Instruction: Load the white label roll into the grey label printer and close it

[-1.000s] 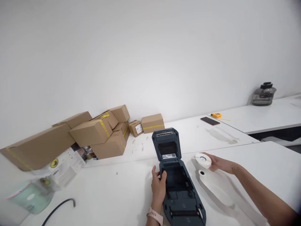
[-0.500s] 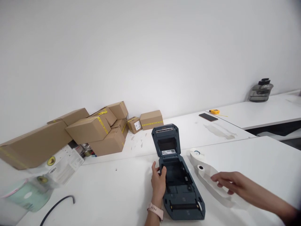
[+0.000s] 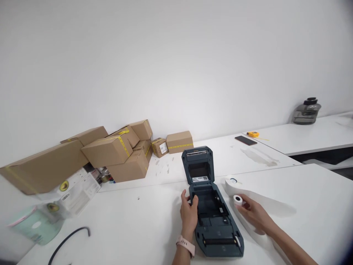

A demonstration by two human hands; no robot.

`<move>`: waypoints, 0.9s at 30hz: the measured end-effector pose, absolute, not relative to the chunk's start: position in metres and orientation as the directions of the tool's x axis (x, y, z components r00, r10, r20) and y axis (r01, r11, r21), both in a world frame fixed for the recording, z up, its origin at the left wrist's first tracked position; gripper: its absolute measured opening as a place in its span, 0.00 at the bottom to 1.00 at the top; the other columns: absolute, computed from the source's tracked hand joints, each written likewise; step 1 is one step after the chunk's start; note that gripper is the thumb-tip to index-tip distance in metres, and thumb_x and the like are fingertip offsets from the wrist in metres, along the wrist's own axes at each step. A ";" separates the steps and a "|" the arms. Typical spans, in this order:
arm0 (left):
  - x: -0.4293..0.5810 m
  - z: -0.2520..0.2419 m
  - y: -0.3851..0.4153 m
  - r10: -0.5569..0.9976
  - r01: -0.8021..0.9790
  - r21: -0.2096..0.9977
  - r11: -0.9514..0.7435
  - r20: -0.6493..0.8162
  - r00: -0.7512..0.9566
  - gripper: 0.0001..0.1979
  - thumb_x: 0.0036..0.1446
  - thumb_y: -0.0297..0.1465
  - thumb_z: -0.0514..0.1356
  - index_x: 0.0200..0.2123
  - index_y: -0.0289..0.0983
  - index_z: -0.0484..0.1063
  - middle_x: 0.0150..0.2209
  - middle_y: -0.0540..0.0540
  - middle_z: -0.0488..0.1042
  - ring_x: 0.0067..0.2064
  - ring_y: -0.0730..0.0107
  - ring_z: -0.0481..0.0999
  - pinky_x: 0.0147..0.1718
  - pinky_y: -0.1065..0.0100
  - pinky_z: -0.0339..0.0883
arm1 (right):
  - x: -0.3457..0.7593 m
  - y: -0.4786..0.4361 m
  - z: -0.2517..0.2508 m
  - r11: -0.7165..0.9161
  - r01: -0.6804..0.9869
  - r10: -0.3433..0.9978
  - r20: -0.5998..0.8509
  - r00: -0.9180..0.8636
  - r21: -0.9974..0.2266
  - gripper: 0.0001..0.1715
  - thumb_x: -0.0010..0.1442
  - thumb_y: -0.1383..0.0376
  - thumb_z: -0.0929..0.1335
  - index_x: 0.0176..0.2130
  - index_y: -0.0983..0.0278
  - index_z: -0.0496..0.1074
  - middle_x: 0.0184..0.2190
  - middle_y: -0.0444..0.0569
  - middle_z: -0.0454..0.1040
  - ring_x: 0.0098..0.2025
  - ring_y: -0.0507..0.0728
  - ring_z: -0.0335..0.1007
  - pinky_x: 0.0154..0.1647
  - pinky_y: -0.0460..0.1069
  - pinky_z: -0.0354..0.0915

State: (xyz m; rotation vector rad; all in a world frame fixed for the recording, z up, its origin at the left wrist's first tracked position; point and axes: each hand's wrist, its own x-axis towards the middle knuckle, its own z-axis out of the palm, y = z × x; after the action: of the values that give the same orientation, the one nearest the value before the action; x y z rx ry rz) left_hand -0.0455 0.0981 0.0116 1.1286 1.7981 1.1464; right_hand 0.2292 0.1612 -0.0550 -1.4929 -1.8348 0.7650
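A dark blue-grey label printer lies on the white table with its lid swung open and the inside bay bare. My left hand grips the printer's left edge, thumb over the rim, a pink watch on the wrist. To the right of the printer a wide white paper strip trails across the table. A small white roll sits at its end, and my right hand has its curled fingers against that roll. A larger white roll stands just behind it, apart from the hand.
Taped cardboard boxes are piled at the back left, with white packets and a pale green roll in front. A black cable curls near the front edge. A phone, a yellow tape measure and a grey appliance sit far right.
My right hand set down the larger white roll, drew back over the paper strip, then came forward to the small roll. My left hand stayed on the printer.
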 end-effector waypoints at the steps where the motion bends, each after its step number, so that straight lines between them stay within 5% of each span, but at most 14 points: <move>1: -0.046 0.012 0.098 0.925 0.293 0.930 0.224 -0.108 -0.365 0.35 0.60 0.48 0.52 0.65 0.37 0.52 0.57 0.36 0.70 0.55 0.56 0.71 0.51 0.62 0.62 | 0.227 0.159 -0.052 0.194 0.589 0.980 0.131 -0.148 -0.784 0.29 0.57 0.45 0.62 0.50 0.58 0.72 0.30 0.49 0.78 0.31 0.63 0.75 0.34 0.56 0.73; 7: -0.045 0.014 0.097 0.935 0.313 0.936 0.162 -0.044 -0.351 0.28 0.61 0.47 0.53 0.61 0.41 0.61 0.55 0.40 0.73 0.54 0.56 0.72 0.50 0.62 0.63 | 0.210 0.135 0.024 0.372 0.355 0.884 0.211 -0.416 -0.857 0.29 0.63 0.47 0.63 0.56 0.57 0.70 0.57 0.54 0.72 0.59 0.68 0.66 0.55 0.56 0.66; 12: -0.044 0.016 0.097 0.927 0.365 0.923 0.125 0.022 -0.373 0.24 0.61 0.41 0.53 0.58 0.41 0.64 0.53 0.42 0.75 0.53 0.58 0.73 0.51 0.62 0.63 | 0.150 0.142 0.072 0.637 0.564 0.727 0.167 -0.666 -0.526 0.21 0.57 0.54 0.70 0.49 0.58 0.74 0.37 0.49 0.79 0.44 0.64 0.74 0.52 0.58 0.63; 16: -0.044 0.014 0.098 0.926 0.367 0.916 0.161 -0.011 -0.377 0.25 0.61 0.42 0.54 0.59 0.40 0.63 0.53 0.41 0.75 0.53 0.57 0.73 0.51 0.62 0.63 | 0.111 0.162 0.062 0.745 0.618 0.649 0.058 -0.759 -0.251 0.12 0.48 0.61 0.74 0.36 0.60 0.79 0.33 0.48 0.81 0.41 0.64 0.76 0.53 0.58 0.59; 27: -0.048 -0.008 0.111 0.952 0.127 0.990 0.053 -0.012 -0.307 0.35 0.54 0.45 0.62 0.61 0.34 0.61 0.54 0.36 0.74 0.53 0.57 0.75 0.50 0.65 0.65 | 0.100 0.177 0.023 0.774 0.628 0.632 0.019 -0.775 -0.082 0.08 0.52 0.67 0.69 0.31 0.65 0.80 0.33 0.55 0.82 0.37 0.63 0.78 0.61 0.61 0.54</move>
State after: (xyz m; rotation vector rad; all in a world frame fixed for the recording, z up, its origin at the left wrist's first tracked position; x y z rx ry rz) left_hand -0.0484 0.1109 -0.0082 1.1205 1.5553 1.3425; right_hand 0.1001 0.1770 0.0234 -1.0364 -2.9161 0.1096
